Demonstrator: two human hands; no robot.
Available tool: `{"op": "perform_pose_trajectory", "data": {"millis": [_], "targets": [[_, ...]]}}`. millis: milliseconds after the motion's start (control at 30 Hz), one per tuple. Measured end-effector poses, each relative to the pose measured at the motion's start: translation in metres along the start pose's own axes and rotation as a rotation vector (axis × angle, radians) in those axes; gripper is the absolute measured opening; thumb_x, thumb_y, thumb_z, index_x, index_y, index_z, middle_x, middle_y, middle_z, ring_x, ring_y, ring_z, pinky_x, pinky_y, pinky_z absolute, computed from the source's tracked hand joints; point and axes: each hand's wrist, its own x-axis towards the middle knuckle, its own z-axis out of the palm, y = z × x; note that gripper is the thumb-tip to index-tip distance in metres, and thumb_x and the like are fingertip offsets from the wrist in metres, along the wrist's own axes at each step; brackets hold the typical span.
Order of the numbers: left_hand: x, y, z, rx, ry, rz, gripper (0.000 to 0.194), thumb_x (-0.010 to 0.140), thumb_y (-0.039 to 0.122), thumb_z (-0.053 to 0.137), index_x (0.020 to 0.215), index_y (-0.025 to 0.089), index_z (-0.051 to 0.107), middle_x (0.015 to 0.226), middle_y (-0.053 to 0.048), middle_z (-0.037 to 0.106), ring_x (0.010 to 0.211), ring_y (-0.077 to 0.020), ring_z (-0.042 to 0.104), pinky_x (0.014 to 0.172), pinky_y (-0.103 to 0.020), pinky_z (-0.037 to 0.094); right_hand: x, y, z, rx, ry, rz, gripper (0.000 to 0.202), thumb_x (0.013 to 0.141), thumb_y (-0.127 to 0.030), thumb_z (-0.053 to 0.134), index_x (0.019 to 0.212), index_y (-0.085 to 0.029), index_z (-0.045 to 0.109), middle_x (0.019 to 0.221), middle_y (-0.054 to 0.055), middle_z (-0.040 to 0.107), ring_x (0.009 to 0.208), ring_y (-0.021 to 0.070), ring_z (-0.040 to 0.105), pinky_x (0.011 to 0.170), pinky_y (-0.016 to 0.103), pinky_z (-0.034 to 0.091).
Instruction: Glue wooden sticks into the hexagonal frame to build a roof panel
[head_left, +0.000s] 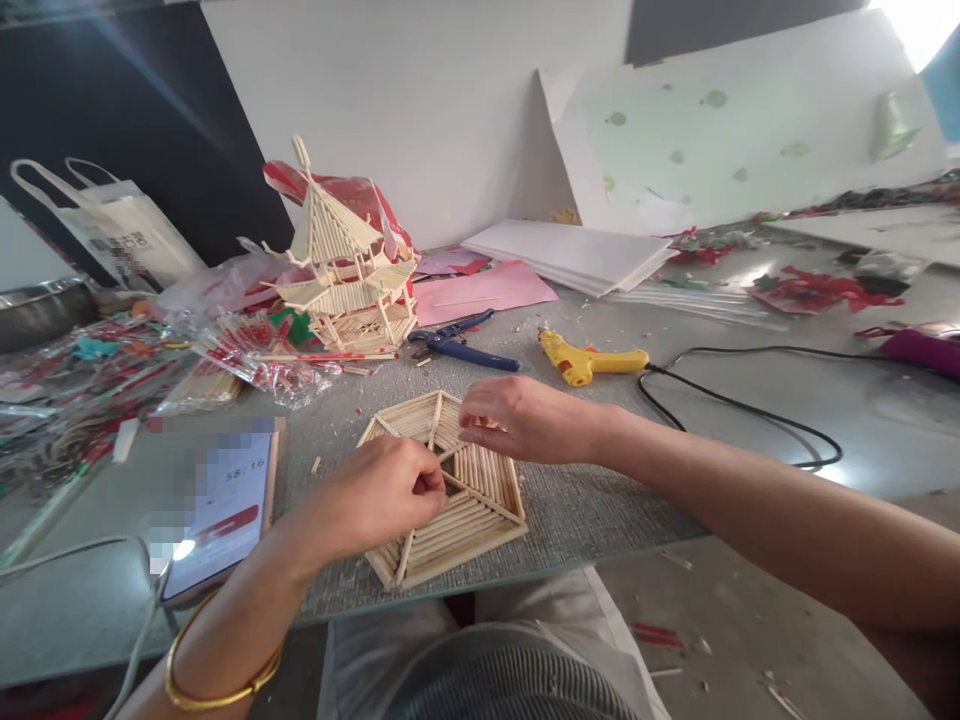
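Here, L hand [394, 490] curled, R hand [517, 415] loosely bent, over stick panel [466, 530]; can't tell if either grips.

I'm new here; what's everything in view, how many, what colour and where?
Stick panel: one, pale wood, under the hands
Pagoda model: one, pale wood, behind the panel
Pliers-like tool: one, blue, before the model
Glue gun: one, yellow, right of the tool
Cord: one, black, at the glue gun
Phone: one, pinkish edge, front left
Tote bag: one, off-white, back left
Bowl: one, silvery, far left
Sheets: several, white, back centre
Leaning board: one, white with green patches, back right
Small scraps: uncountable, mixed colours, around
Bracelet: one, gold, left forearm
Left hand: one, bare, at panel's centre
Right hand: one, bare, at panel's far right
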Motion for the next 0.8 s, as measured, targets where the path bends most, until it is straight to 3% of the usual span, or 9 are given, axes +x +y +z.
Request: {"op": "perform_pose_trajectory", "data": {"millis": [600, 800], "targets": [[-0.0012, 0.0008, 0.0011, 0.028, 0.003, 0.009, 0.021, 0.072, 0.024, 0.045, 0.066, 0.02, 0.064, 0.063, 0.0, 0.064, 0.057, -0.0114, 0.053, 0.054, -0.025, 0.032, -0.0008, -0.0008, -0.0001, -0.053, -0.001, 0.014, 0.016, 0.086, -0.021, 0.049, 0.082, -0.011, 0.061, 0.08, 0.005, 0.058, 0.074, 0.0122, 0.051, 0.069, 0.025, 0.038], [-0.0014, -0.0008, 0.002, 0.016, -0.012, 0.017, 0.021, 0.071, 0.025, 0.046, 0.068, 0.019, 0.065, 0.065, -0.001, 0.065, 0.057, -0.0112, 0.054, 0.055, -0.025, 0.033, -0.0008, 0.0011, -0.0003, -0.06, 0.061, 0.0, 0.015, 0.086, -0.019, 0.048, 0.082, -0.012, 0.061, 0.081, 0.006, 0.059, 0.078, 0.0135, 0.053, 0.072, 0.026, 0.04]]}}
